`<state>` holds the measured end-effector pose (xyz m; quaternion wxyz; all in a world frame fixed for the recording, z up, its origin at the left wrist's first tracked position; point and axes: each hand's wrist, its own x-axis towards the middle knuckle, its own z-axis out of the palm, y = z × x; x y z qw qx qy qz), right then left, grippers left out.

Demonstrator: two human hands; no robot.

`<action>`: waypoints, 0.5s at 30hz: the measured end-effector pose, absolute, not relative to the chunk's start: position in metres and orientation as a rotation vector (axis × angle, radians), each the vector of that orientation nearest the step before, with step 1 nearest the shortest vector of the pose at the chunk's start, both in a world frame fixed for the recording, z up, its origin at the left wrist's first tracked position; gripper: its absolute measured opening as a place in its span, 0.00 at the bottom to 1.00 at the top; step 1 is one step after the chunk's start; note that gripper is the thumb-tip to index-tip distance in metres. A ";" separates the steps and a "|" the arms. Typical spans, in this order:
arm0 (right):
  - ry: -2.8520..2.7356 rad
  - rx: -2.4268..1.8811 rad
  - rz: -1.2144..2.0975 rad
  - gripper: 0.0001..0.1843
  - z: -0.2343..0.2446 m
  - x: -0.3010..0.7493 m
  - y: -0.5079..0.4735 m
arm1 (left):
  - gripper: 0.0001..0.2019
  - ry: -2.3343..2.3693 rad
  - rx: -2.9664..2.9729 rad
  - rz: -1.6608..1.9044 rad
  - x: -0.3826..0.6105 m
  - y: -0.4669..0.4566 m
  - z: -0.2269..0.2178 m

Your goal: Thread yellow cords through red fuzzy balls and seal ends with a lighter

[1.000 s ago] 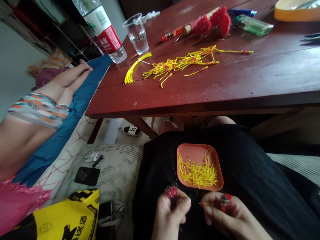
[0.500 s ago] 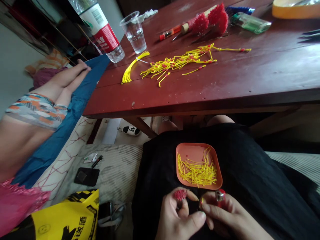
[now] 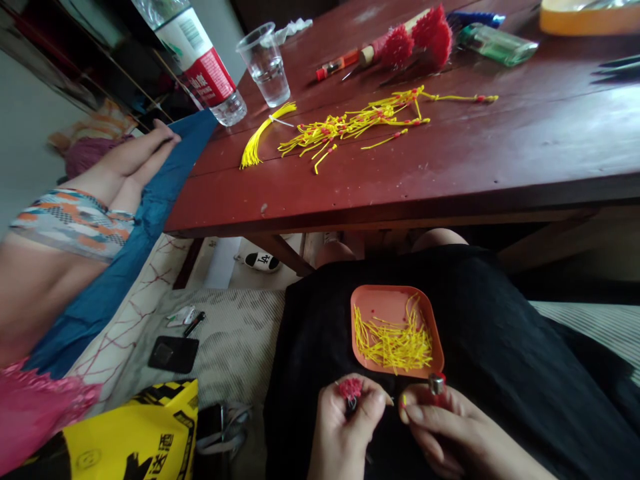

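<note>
In the head view, my left hand (image 3: 345,427) is closed around a red bristly tuft (image 3: 349,388) with a bit of thin metal below it. Its thumb and forefinger point toward the other hand, a small gap apart. My right hand (image 3: 440,420) pinches the end of a short yellow cord (image 3: 404,401) with some red on it, between thumb and forefinger. A red lighter (image 3: 437,387) with a metal top is also gripped in that hand. Just beyond both hands, an orange tray (image 3: 367,292) holds many loose yellow cords (image 3: 395,343) and a few tiny red bits.
On the red table (image 3: 325,197) lie knotted yellow cords (image 3: 350,127), a tied yellow bundle (image 3: 255,141), red tufts (image 3: 433,37), a green lighter (image 3: 497,45), a cup (image 3: 267,70) and a bottle (image 3: 205,73). A person (image 3: 65,240) lies at left. A yellow bag (image 3: 130,433) is nearby.
My hands have drawn slightly apart, the left moving a little left with the red tuft and folding its thumb in. The yellow cord end stays in my right fingers.
</note>
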<state>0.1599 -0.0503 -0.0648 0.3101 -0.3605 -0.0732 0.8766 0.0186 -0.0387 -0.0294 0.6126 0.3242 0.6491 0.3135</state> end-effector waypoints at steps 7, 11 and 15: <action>-0.105 -0.874 2.374 0.10 -0.066 0.163 -0.048 | 0.12 1.460 0.641 0.725 0.021 -0.037 -0.031; -0.106 -0.848 2.366 0.10 -0.068 0.162 -0.047 | 0.11 1.451 0.558 0.763 0.020 -0.034 -0.029; -0.169 -0.896 2.280 0.14 -0.070 0.159 -0.049 | 0.10 1.432 0.438 0.828 0.019 -0.030 -0.028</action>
